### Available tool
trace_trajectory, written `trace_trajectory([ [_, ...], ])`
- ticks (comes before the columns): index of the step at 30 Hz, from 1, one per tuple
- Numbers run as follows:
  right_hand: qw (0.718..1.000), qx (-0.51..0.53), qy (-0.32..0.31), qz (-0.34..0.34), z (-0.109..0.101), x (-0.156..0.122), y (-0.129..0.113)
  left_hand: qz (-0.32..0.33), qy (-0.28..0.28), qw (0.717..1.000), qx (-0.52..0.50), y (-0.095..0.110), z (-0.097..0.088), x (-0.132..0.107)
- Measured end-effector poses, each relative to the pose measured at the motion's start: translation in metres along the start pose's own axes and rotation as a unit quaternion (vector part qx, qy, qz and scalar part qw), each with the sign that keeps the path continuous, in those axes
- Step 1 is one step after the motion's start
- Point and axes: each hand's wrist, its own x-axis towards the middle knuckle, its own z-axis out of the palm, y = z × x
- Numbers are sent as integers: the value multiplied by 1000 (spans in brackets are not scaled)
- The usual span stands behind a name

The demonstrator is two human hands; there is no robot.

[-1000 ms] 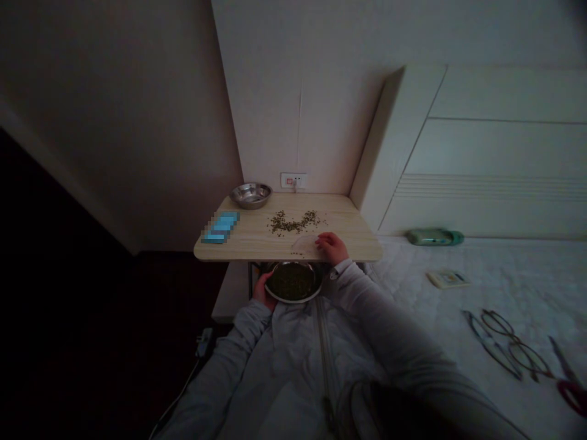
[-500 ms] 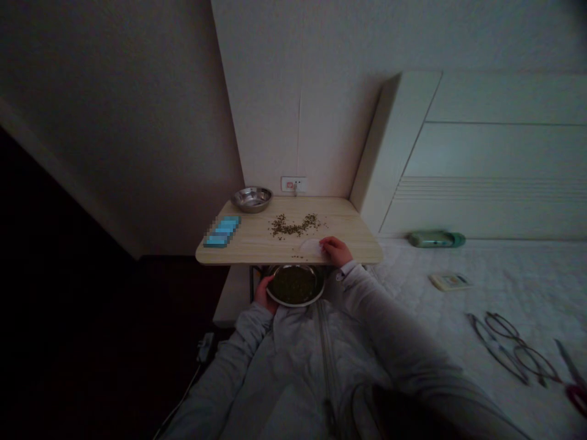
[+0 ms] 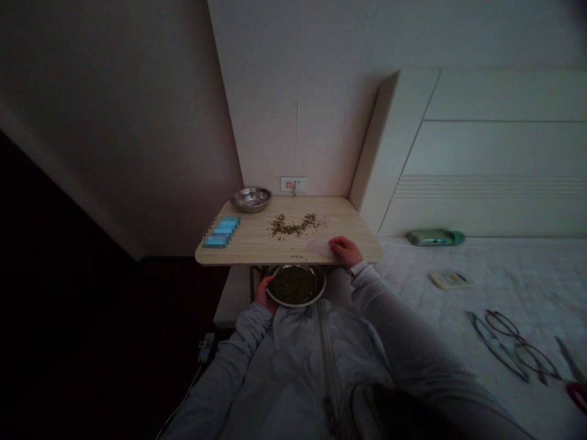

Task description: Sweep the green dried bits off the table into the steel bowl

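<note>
My left hand [image 3: 265, 293] grips the left rim of a metal bowl [image 3: 296, 304], which holds many small dark greenish grains and sits just below the table's front edge. Over the front right of the small wooden table [image 3: 250, 241], my right hand [image 3: 346, 251] pinches a thin, pale, translucent piece [image 3: 320, 245], blurred and hard to identify. Beyond it, a scattered patch of small grains [image 3: 293, 228] lies on the tabletop. A few stray grains [image 3: 299, 256] rest near the front edge, left of that hand.
A second metal bowl [image 3: 251, 200] stands at the table's back left, with a pixelated blue rectangle [image 3: 222, 232] in front. On the bed [image 3: 403, 293] to the right lie a green bottle [image 3: 435, 238], a pale flat box [image 3: 450, 280], eyeglasses [image 3: 504, 345] and scissors [image 3: 575, 391].
My right hand has shifted slightly right with the pale piece in its fingers. The left hand and the bowl stay nearly in place, and the grains look unchanged.
</note>
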Motion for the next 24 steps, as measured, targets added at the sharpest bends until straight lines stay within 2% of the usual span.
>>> trace_trajectory([
  [8,998,-61,-15,-3,1,-5,-7,0,-7,1000,-3,0,0,0],
  [24,995,-84,-32,-35,2,-8,-7,3,-3,1000,4,1,3,-2],
])
